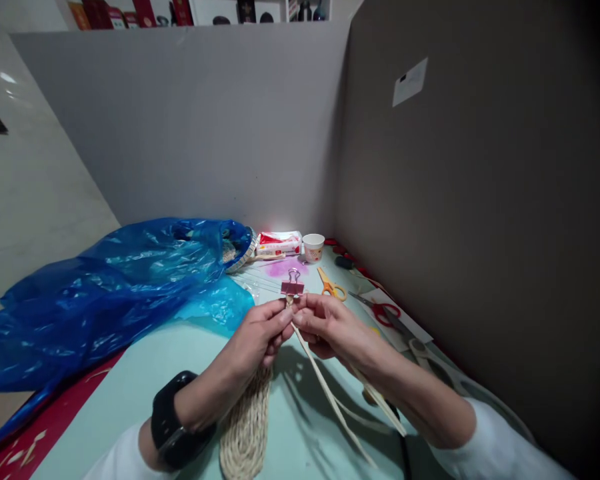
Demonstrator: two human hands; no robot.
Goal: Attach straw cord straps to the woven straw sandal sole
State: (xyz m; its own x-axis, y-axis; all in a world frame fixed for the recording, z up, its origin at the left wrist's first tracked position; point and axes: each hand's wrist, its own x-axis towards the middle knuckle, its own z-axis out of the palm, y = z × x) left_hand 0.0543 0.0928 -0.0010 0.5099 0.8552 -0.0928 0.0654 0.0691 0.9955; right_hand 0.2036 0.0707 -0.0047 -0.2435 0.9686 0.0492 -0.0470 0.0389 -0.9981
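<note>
My left hand (263, 333) and my right hand (330, 323) meet at the middle, both pinching pale straw-like strands. A short braided end (289, 301) shows above my fingertips, clamped in a pink binder clip (293, 287). Loose flat strands (320, 380) hang from my fingers toward the lower right, and some pass beneath my right forearm. Below my left hand lies a coiled, woven straw piece (245, 427) with a rounded end, partly covered by that hand. A black watch or band (180, 420) is on my left wrist.
Yellow-handled scissors (333, 287) and red-handled scissors (383, 311) lie to the right. Farther back are a paper cup (313, 248) and a red-and-white packet (280, 243). A blue plastic bag (130, 280) covers the left side. Grey partitions (230, 120) stand behind and right.
</note>
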